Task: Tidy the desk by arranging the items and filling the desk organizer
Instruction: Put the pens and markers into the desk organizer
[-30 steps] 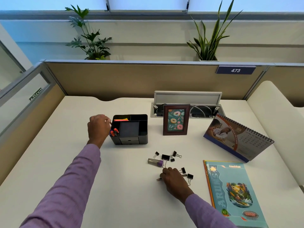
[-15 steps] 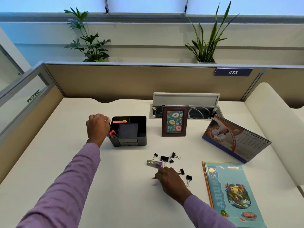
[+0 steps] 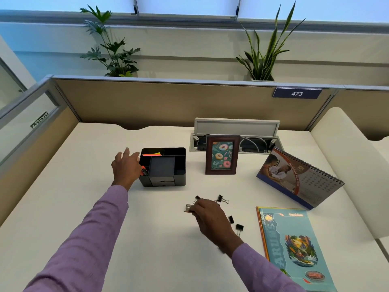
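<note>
The black desk organizer (image 3: 180,174) stands at mid-desk, with bright sticky notes (image 3: 152,153) in a back slot and red-orange markers (image 3: 143,170) in its left slot. My left hand (image 3: 125,167) hovers at the organizer's left side, fingers spread, holding nothing. My right hand (image 3: 210,216) rests on the desk in front, fingers closed on a small clear tube (image 3: 188,207) whose end sticks out to the left. Several black binder clips lie around that hand, such as one binder clip (image 3: 222,199) behind it and another binder clip (image 3: 239,227) to its right.
A brown photo frame (image 3: 222,154) stands right of the organizer, in front of an open cable tray (image 3: 235,131). A spiral desk calendar (image 3: 299,178) stands at the right, with a blue book (image 3: 294,247) flat in front of it. Partition walls enclose the desk.
My left hand has opened, its fingers now spread beside the organizer. My right hand has moved forward from the near clips onto the clear tube and closed on it.
</note>
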A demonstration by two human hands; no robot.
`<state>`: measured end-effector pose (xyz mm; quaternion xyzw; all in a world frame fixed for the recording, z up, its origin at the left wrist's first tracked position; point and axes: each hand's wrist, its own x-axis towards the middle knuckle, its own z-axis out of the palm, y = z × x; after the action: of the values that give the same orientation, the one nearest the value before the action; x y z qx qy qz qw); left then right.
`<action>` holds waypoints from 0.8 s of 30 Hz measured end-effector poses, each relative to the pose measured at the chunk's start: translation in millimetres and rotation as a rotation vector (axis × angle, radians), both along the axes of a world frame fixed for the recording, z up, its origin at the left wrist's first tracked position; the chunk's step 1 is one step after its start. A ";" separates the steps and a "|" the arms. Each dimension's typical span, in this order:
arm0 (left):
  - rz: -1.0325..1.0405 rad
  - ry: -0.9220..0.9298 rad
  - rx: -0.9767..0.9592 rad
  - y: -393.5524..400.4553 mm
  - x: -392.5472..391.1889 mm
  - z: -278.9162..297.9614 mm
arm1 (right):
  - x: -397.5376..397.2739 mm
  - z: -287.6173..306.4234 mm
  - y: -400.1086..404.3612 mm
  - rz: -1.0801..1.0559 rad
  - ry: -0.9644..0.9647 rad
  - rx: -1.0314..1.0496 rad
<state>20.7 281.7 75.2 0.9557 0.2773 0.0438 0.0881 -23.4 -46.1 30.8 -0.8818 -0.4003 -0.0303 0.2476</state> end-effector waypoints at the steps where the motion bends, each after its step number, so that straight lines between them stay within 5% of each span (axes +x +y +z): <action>1: 0.006 -0.115 -0.038 -8.5 -3.1 5.3 | 1.4 6.1 1.6 -0.015 0.010 0.035; 4: -0.105 -0.465 -0.380 -53.1 -24.2 32.5 | 5.7 23.2 7.3 -0.088 0.060 0.156; 8: -0.303 -0.331 -0.774 -113.9 -65.0 60.6 | 11.4 39.4 14.7 -0.168 0.171 0.361; 18: -0.325 -0.337 -0.700 -139.2 -78.4 42.7 | 10.4 48.3 26.9 -0.137 0.151 0.408; 24: -0.226 -0.545 -0.521 -101.3 -65.7 65.9 | 13.1 19.3 11.2 -0.215 0.268 0.351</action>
<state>-45.0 180.4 141.1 0.8793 0.1386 0.2140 0.4024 -10.3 -34.9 50.1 -0.8589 -0.2563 -0.0085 0.4434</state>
